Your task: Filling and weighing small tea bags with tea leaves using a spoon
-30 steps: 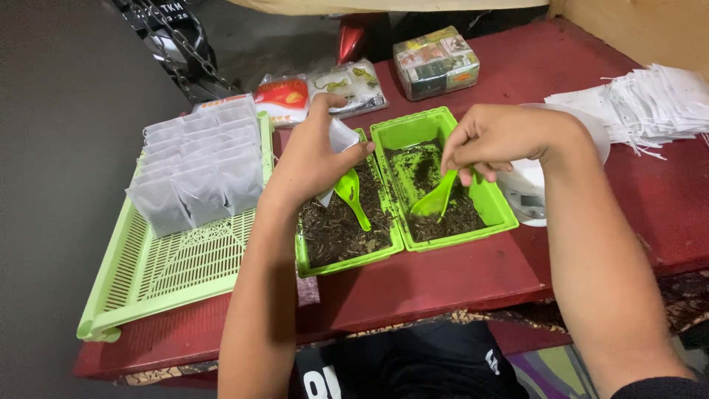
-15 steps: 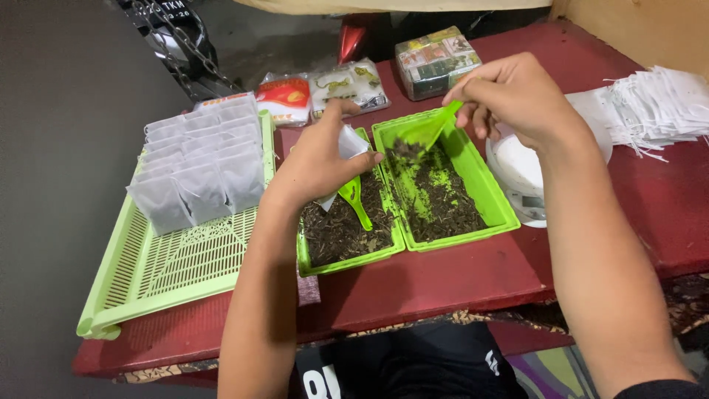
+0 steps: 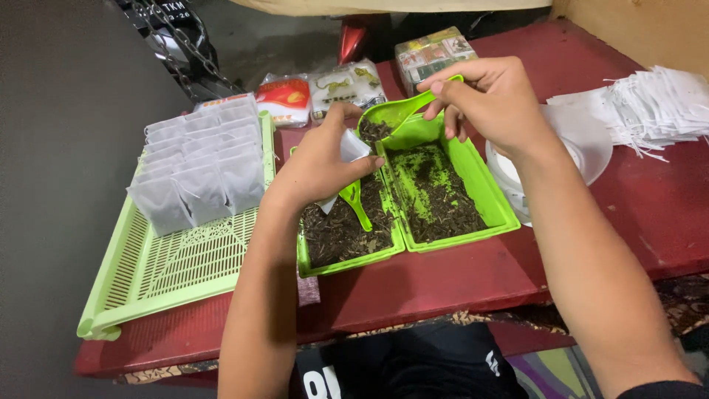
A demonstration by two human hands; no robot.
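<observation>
Since a second ago, we note our right hand (image 3: 491,100) has lifted the green scoop (image 3: 402,109), loaded with dried leaves, to the small white bag (image 3: 351,146) pinched in our left hand (image 3: 321,166). Green trays (image 3: 473,185) lie below; filled bags (image 3: 196,170) left; nothing obstructs.

- Bright green scoop (image 3: 399,111), dark brown leaf bits in bowl
- Second green scoop (image 3: 356,201), same shade
- Two lime green trays (image 3: 484,193), dark brown-black loose leaves inside, green showing through in right one
- Pale green lattice basket (image 3: 159,270), perforated grid pattern
- White translucent sachets (image 3: 196,174) in rows
- Small white pouch (image 3: 352,146)
- White stack of empty bags (image 3: 653,107)
- Dark red table (image 3: 436,284)
- Red-and-white packet (image 3: 286,97)
- Multicoloured box (image 3: 432,53)
</observation>
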